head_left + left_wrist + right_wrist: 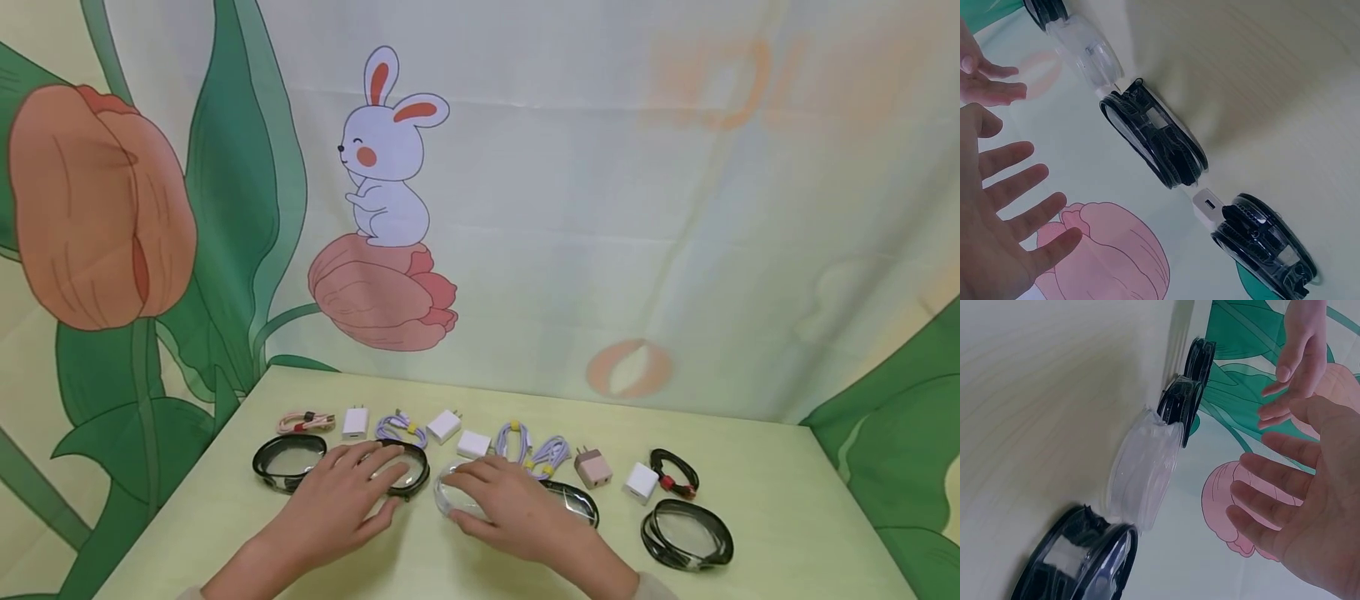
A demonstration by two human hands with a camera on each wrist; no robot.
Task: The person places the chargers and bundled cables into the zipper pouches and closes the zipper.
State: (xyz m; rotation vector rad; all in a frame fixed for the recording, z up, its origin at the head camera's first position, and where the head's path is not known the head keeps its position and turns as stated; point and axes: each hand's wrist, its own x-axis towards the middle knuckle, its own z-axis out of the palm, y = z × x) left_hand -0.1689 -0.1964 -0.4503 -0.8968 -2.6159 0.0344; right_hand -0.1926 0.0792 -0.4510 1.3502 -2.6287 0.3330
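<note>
My left hand (333, 504) hovers over the table, fingers spread and holding nothing. It overlaps a clear zip pouch with black trim (417, 477) in the head view; the same black-trimmed pouch (1154, 134) stands whole in the left wrist view. My right hand (517, 510), also empty with loosely spread fingers, is above a pouch with clear trim (444, 498). That clear pouch (1144, 469) shows beside the hand in the right wrist view. Partly behind my right hand is another black-trimmed pouch (583, 502). More black-trimmed pouches lie at the far left (270, 479) and far right (686, 542).
Behind the pouches runs a row of small things: a pink cable (306, 422), white charger plugs (356, 423), bundled lilac cables (551, 454), a pink charger plug (592, 468) and a black cable (678, 471). A printed curtain (540, 208) hangs along the table's back edge.
</note>
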